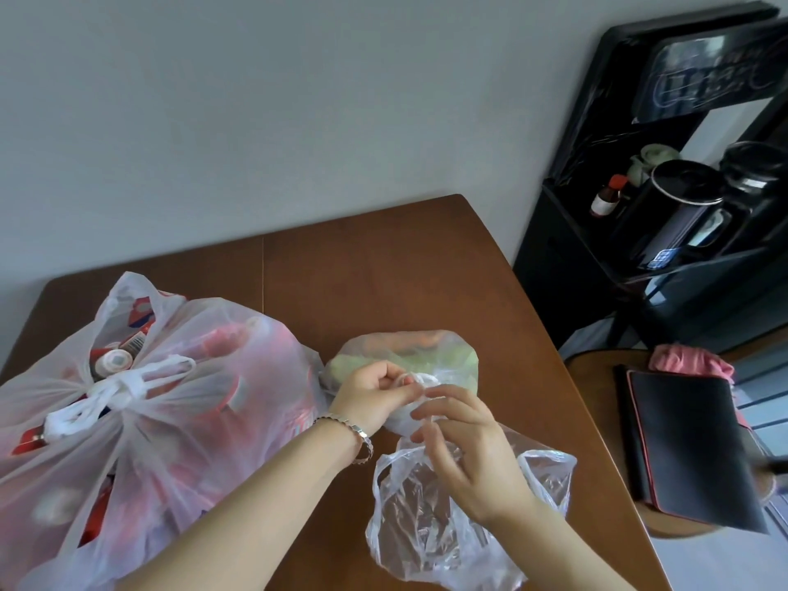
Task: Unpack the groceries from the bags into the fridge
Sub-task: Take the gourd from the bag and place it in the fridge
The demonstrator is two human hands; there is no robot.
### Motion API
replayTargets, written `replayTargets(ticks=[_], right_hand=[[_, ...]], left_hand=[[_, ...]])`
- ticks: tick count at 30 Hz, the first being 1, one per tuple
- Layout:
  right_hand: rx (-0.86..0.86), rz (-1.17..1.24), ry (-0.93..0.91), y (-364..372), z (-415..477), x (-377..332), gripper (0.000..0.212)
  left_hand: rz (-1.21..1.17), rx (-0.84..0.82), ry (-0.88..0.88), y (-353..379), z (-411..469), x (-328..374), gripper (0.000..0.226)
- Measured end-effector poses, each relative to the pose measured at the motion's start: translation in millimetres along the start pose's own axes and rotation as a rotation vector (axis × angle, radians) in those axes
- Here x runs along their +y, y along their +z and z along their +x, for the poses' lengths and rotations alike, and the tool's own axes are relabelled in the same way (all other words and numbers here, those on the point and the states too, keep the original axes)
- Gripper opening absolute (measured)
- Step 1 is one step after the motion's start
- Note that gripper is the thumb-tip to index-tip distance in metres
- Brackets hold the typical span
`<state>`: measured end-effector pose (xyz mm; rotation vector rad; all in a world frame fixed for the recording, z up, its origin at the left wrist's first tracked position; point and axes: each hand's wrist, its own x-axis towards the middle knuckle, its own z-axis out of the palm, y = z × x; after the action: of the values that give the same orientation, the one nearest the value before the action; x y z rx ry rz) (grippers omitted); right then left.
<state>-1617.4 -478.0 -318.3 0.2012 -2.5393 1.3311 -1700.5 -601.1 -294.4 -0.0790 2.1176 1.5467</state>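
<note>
Closest to me lies the clear bag (pixel 409 526), crumpled and limp on the table (pixel 383 270), partly under my right wrist. That brown table carries all three bags. On its left side sits the big white bag (pixel 213 377), bulging with red and white packets. Its handles are tied in a knot (pixel 123 386) on top, and a round white cap (pixel 114 360) shows in the gap beside the knot.

Past the table's right edge stands a black rack (pixel 567 258) holding a dark kettle (pixel 682 206) and a brown bottle (pixel 605 198) with an orange cap. Nearer me, a black folder (pixel 690 441) rests on a round stool (pixel 595 364), with pink cloth (pixel 686 362) behind it.

Beyond the clear bag, just beside the big white bag, stands the small bag (pixel 447 356), with pale green and orange produce showing through it. My left grip (pixel 371 392) pinches the small bag's tie (pixel 420 379) between thumb and forefinger. My right grip (pixel 469 462) has its fingers loosely bent, tips at the same tie. I cannot tell whether it pinches or only touches. A silver bracelet (pixel 360 432) circles my left wrist.
</note>
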Motion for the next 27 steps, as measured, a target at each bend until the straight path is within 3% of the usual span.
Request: replayTargets(ticks=[4,9,11,18,23,25,27], right_hand=[[0.080,0.101,0.181,-3,5,-5,0.048],[0.104,0.211,0.402,-9,9,-15,0.016],[0.063,0.272,0.497,-11,11,-16,0.018],[-0.069,0.151,0.544,-6,23,-8,0.019],[-0.175,0.239,0.555,-10,29,-5,0.030],[-0.249,0.205,0.548,-13,30,-6,0.032],[-0.286,0.106,0.502,-17,33,-7,0.020]], left_hand=[[0.030,0.009,-0.019,-2,-1,-7,0.017],[0.136,0.032,0.018,-2,-3,-8,0.019],[0.146,0.047,0.046,-2,-4,-8,0.019],[0.315,0.017,0.142,2,-17,-3,0.022],[0.376,0.045,0.162,0,-25,-3,0.017],[0.452,0.057,0.229,1,-27,-3,0.006],[0.596,0.067,0.354,1,-24,-2,0.014]])
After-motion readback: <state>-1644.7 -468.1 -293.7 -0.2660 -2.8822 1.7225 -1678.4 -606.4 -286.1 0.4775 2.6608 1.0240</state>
